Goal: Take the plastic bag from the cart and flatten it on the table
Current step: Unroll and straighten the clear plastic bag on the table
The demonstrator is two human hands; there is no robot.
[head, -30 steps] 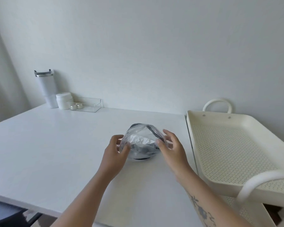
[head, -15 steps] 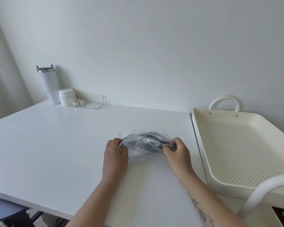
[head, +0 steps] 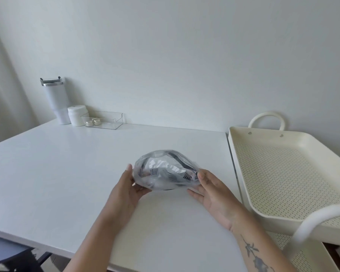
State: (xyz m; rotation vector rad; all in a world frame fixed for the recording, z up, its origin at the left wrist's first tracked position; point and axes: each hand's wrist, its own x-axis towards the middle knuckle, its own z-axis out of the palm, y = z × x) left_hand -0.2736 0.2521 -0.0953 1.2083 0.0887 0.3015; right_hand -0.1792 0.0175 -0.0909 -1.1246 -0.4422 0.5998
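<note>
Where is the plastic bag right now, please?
The plastic bag sits puffed up on the white table, centre of view, between the left hand and right hand.

The plastic bag (head: 166, 170) sits on the worktop (head: 67, 173) between the left hand (head: 127, 191) and right hand (head: 214, 195), the cart (head: 294, 179) just right of the worktop, and a tumbler (head: 56, 102), jar (head: 78, 115) and tray (head: 104, 120) along its far left edge

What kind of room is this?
Probably a room at home, maybe a kitchen corner or study. A plain white table stands by the wall with a tumbler on it, and a cream rolling cart is alongside.
</note>
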